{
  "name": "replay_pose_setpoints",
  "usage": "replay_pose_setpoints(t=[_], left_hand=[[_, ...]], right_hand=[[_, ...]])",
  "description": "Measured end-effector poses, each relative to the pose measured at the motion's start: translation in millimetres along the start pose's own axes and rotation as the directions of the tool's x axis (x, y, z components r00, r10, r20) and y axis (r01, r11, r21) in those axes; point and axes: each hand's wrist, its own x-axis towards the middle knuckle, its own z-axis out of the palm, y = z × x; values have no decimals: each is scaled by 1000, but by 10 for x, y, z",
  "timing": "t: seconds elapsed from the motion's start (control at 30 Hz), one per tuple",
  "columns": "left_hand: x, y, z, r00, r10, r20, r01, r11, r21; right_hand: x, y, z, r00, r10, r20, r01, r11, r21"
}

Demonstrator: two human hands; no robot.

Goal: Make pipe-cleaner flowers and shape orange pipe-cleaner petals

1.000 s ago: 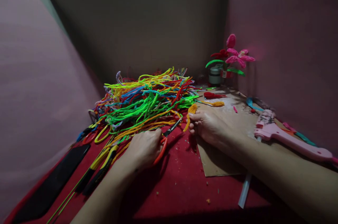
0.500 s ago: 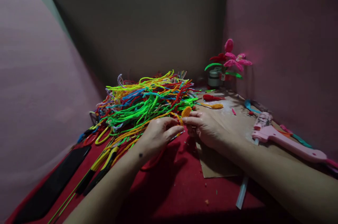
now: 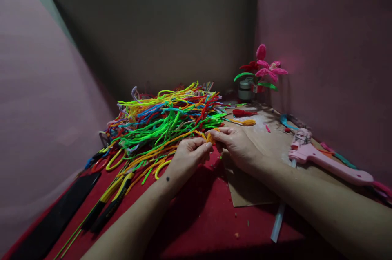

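Note:
Both hands meet over the red cloth (image 3: 202, 215) just in front of a big heap of coloured pipe cleaners (image 3: 165, 119). My left hand (image 3: 188, 158) and my right hand (image 3: 237, 145) each pinch one small orange pipe cleaner piece (image 3: 210, 137), which shows between the fingertips. Most of that piece is hidden by the fingers. The right wrist rests over a sheet of brown cardboard (image 3: 260, 162).
A pink glue gun (image 3: 324, 162) lies on the cardboard at the right. A pipe-cleaner flower in a small pot (image 3: 259, 74) stands in the back corner. Yellow-handled pliers (image 3: 107, 202) and a black flat object (image 3: 52, 223) lie at the left. Walls close in on three sides.
My left hand left the orange-handled scissors, which no longer show, and came up to the orange piece, pinching it with the right hand. The piece now sits lower, more hidden by the fingers.

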Motion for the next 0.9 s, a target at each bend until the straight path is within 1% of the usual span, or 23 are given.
replay_pose_setpoints(t=[0.07, 0.13, 0.3, 0.4, 0.47, 0.57, 0.6, 0.63, 0.7, 0.8, 0.9], left_hand=[[10, -36, -2, 1000, -11, -2, 11, 999, -33], [15, -74, -12, 999, -40, 22, 42, 997, -71], [10, -111, -27, 991, -111, 74, 122, 979, -164], [-8, -91, -10, 996, -82, 38, 87, 982, -167], [-24, -77, 4, 998, -58, 5, 58, 985, -160], [-47, -66, 16, 998, -55, -13, 52, 984, -170], [-53, -63, 17, 998, -57, -15, 53, 983, -173], [-58, -59, 17, 998, -58, -20, 54, 984, -167], [-64, -49, 16, 997, -63, -43, 57, 989, -137], [-64, -42, 12, 997, -52, -56, 47, 995, -86], [-54, -57, 2, 999, -31, -38, 28, 998, -62]], right_hand=[[-17, -17, 21, 1000, -25, -13, 24, 999, -28], [-30, -18, 38, 999, -35, -41, 33, 999, -41], [-38, -1, 35, 996, -58, -63, 57, 998, -24], [-27, -7, 21, 998, -38, -40, 37, 999, -20], [-16, -11, 14, 999, -12, -31, 13, 1000, 19], [-5, -8, 5, 999, 17, -48, -12, 995, 103], [-4, -7, 3, 998, 17, -56, -11, 995, 102], [-5, -8, 1, 998, 12, -63, -8, 997, 76], [-14, -17, 4, 997, -9, -73, 7, 1000, -25], [-35, -45, 20, 997, -49, -60, 39, 986, -161], [-54, -67, 46, 996, -73, -56, 61, 979, -193]])
